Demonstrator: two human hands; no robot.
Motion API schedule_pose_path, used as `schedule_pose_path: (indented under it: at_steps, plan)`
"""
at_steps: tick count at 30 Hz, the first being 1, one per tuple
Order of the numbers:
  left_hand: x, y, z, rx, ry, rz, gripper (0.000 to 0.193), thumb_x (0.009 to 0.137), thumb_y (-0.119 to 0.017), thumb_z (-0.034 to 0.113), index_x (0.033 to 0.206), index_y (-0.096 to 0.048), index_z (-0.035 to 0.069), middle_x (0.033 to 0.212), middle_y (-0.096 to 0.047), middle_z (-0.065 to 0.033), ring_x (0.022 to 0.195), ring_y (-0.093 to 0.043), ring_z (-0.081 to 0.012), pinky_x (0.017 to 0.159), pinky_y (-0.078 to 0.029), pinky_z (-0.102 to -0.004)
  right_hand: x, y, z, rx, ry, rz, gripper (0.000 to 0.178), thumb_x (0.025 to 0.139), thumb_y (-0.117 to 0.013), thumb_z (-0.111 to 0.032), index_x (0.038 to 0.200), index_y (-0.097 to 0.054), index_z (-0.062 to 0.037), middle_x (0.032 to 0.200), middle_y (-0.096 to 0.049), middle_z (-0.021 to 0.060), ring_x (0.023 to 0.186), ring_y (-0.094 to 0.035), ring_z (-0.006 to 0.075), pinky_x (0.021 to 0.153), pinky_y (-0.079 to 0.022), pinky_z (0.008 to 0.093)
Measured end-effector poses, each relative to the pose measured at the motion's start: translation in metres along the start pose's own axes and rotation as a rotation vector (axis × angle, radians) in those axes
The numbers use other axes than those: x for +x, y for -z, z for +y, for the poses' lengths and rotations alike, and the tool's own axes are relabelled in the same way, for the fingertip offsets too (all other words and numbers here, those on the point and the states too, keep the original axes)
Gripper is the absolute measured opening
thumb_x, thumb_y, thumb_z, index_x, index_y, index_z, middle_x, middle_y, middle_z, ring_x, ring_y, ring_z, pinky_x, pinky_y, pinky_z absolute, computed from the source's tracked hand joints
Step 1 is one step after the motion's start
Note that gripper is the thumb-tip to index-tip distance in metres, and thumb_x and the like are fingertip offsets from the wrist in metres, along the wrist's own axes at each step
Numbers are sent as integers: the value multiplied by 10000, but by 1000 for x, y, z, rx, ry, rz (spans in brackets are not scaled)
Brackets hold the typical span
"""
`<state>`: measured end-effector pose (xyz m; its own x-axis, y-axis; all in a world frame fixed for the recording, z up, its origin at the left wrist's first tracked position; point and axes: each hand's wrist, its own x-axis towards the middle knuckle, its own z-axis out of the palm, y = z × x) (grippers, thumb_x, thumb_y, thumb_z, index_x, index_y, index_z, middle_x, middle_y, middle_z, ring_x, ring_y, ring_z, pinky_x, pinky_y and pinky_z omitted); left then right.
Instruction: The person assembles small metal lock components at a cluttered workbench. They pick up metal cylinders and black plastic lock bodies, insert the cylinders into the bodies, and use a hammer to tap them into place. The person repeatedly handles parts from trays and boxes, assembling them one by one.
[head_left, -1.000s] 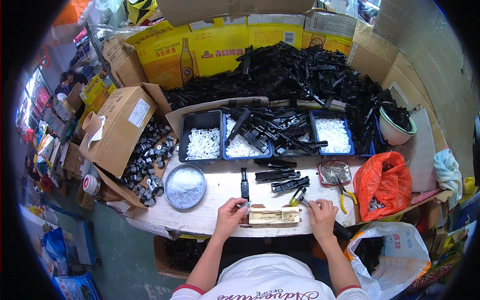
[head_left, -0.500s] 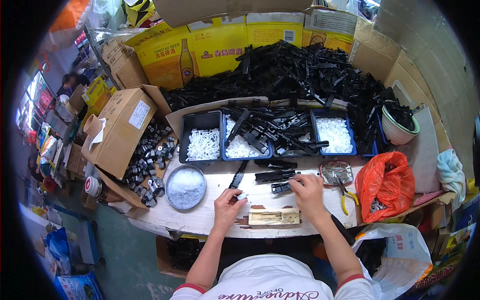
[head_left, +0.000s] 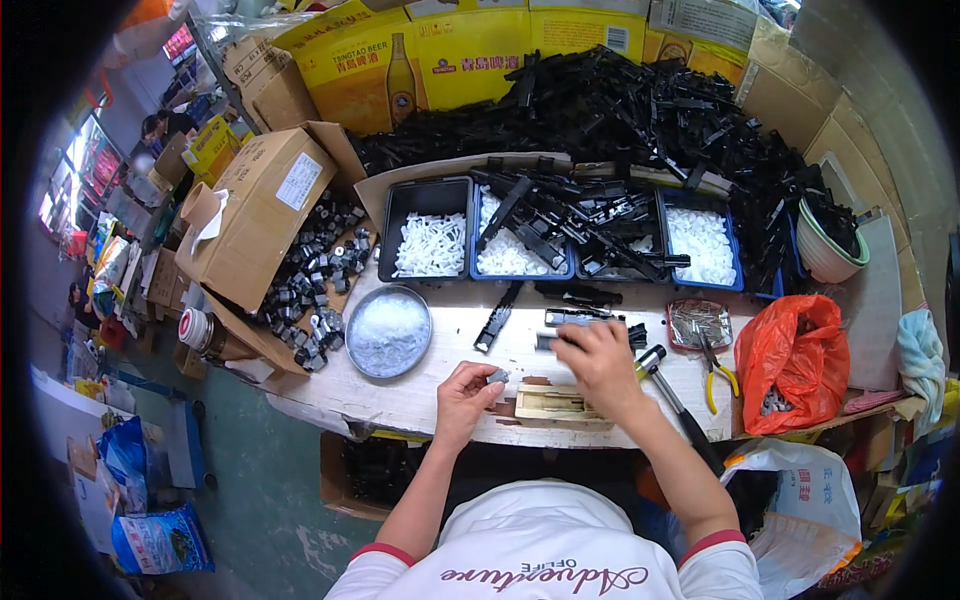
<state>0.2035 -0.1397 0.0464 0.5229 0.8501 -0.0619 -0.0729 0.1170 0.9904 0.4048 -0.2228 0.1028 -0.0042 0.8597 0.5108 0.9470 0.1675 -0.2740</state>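
Note:
My left hand (head_left: 463,402) pinches a small grey part (head_left: 498,376) between thumb and fingertips, just left of a cream block fixture (head_left: 555,403) with a long slot. My right hand (head_left: 606,368) is above the fixture's right end, fingers bent together. A dark piece (head_left: 546,342) shows at its fingertips; the rest is hidden behind the fingers. Past that hand lie black plastic assemblies (head_left: 578,293), and another long black assembly (head_left: 499,318) rests at an angle to their left. A hammer (head_left: 671,398) lies beside my right wrist, partly covered by the forearm.
Trays of white parts (head_left: 430,245) stand behind, with a black heap (head_left: 600,110) beyond. A round metal dish (head_left: 389,333) and carton (head_left: 262,225) are left. Right are a tin of metal pins (head_left: 699,324), yellow-handled pliers (head_left: 719,384) and a red bag (head_left: 793,360).
The view has shifted, so the bench sits further right. My right hand has moved off the front black assembly toward the fixture. The hammer, hidden by my arm before, now shows.

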Motion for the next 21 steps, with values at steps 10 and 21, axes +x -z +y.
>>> schedule_pose_path:
  at_steps: [10,21]
  plan:
    - [-5,-5,-5,-42,-65,-95,214,743,-660,-39,952,-615,-19,901,-529,-15,747,-517,-58,634,-454,-176,-64,-23,-45,-96,-15,-375,507,707,-560,-69,1209,-492,-90,1374,-368,22,1268,-325,154,1002,-130,595]
    - [-8,-19,22,530,-285,-291,239,688,-693,1,916,-620,1,857,-522,-43,677,-523,-103,581,-434,-237,-63,-22,-27,596,-397,102,193,881,-504,-155,988,-615,-40,1067,-608,58,970,-515,213,846,-333,309]
